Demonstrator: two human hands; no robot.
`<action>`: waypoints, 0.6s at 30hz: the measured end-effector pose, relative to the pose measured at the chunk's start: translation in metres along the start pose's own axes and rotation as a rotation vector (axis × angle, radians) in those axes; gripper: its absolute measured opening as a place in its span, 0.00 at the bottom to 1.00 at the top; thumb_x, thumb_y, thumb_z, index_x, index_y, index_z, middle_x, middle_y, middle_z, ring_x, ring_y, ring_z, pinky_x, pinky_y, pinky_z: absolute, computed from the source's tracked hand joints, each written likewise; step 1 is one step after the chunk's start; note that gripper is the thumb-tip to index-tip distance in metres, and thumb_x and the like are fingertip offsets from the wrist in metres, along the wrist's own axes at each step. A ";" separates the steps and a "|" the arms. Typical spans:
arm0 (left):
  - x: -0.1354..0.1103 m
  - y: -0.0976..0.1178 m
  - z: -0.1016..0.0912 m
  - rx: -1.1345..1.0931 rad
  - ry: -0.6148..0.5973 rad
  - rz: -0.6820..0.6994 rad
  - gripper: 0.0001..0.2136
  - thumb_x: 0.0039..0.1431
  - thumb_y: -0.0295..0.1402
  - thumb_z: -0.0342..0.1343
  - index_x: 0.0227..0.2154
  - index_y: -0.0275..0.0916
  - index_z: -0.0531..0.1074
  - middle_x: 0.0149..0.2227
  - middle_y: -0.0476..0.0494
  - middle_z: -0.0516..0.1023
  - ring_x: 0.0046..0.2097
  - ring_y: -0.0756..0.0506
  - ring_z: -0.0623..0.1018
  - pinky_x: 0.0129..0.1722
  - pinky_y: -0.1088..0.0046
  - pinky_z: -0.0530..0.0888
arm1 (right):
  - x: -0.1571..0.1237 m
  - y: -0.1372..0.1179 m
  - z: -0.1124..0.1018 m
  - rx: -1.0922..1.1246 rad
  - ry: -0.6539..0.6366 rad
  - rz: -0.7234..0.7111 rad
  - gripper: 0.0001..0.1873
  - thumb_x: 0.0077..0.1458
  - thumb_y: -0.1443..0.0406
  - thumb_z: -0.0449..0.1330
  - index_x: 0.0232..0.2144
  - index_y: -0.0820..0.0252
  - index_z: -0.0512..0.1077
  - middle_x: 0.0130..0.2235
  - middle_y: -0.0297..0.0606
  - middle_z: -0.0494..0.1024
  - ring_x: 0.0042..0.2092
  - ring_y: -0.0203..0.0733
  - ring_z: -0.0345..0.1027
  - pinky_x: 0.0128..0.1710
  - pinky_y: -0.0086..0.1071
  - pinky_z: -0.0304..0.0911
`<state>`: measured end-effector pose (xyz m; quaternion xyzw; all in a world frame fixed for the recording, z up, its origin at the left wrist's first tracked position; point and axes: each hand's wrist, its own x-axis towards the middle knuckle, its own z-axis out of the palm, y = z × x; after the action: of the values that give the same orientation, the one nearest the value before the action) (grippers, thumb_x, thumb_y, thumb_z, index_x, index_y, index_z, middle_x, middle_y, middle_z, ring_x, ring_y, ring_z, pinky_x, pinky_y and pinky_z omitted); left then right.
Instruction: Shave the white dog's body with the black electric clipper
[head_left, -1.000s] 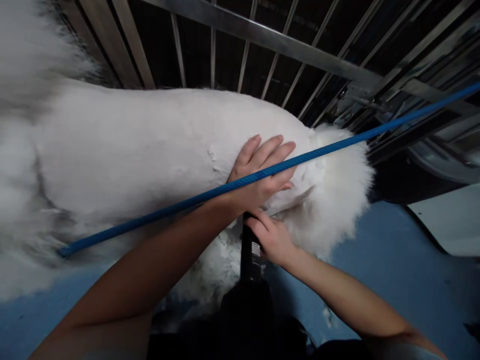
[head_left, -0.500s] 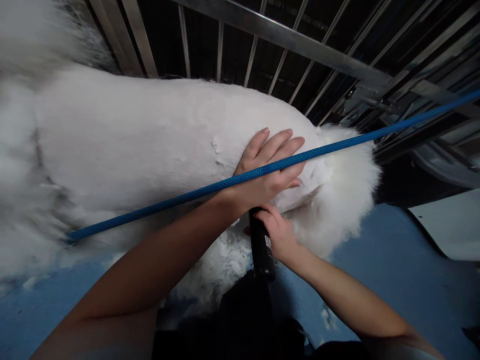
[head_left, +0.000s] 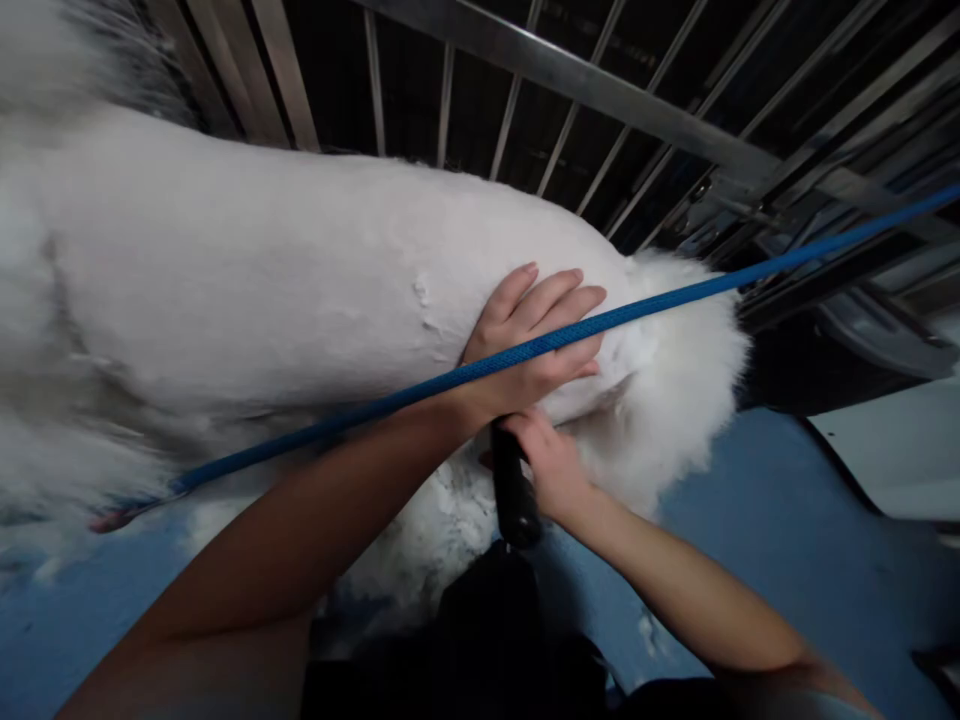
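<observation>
A white dog (head_left: 285, 260) stretches across the view, its back and side trimmed short and its fur long and fluffy at both ends. My left hand (head_left: 536, 325) lies flat on the dog's side near the right-hand end, fingers spread. Just below it, my right hand (head_left: 551, 465) is closed around a black hair clipper (head_left: 516, 495). The clipper's head is hidden under my left wrist and against the dog's lower side. A blue rope leash (head_left: 420, 390) runs slantwise over my left wrist and hand.
Metal cage bars (head_left: 555, 60) stand close behind the dog. Cut white fur (head_left: 420, 530) lies in clumps below my hands. The surface underneath is blue (head_left: 757, 540). A pale panel (head_left: 892, 450) is at the right.
The clipper's rear end has shifted slightly up and left, with my right hand. My left hand stays on the dog. The leash's left end has moved right, and a small pinkish-brown piece now shows there.
</observation>
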<state>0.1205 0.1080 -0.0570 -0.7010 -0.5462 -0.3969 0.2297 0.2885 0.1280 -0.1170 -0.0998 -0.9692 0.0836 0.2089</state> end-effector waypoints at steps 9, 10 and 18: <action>-0.032 -0.008 -0.004 0.188 0.224 0.236 0.08 0.65 0.41 0.51 0.42 0.48 0.72 0.47 0.49 0.79 0.51 0.44 0.77 0.52 0.62 0.72 | -0.024 0.008 0.005 -0.018 -0.022 -0.219 0.14 0.58 0.68 0.55 0.47 0.60 0.69 0.55 0.51 0.74 0.43 0.46 0.76 0.36 0.37 0.74; -0.042 -0.009 -0.004 0.140 0.213 0.243 0.07 0.64 0.40 0.51 0.39 0.48 0.72 0.42 0.50 0.80 0.46 0.45 0.78 0.47 0.63 0.73 | -0.026 0.010 0.003 -0.030 0.021 -0.221 0.14 0.59 0.68 0.55 0.47 0.58 0.69 0.55 0.50 0.74 0.43 0.46 0.76 0.36 0.36 0.74; -0.124 -0.004 0.028 -0.038 0.072 -0.372 0.11 0.61 0.43 0.52 0.40 0.44 0.70 0.33 0.48 0.77 0.36 0.43 0.75 0.35 0.65 0.73 | -0.017 0.003 0.001 -0.077 -0.141 -0.223 0.18 0.54 0.72 0.51 0.47 0.62 0.68 0.54 0.52 0.75 0.38 0.46 0.77 0.31 0.37 0.74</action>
<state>0.1142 0.0578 -0.1738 -0.5775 -0.6502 -0.4676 0.1585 0.3038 0.1268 -0.1254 0.0066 -0.9891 0.0295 0.1444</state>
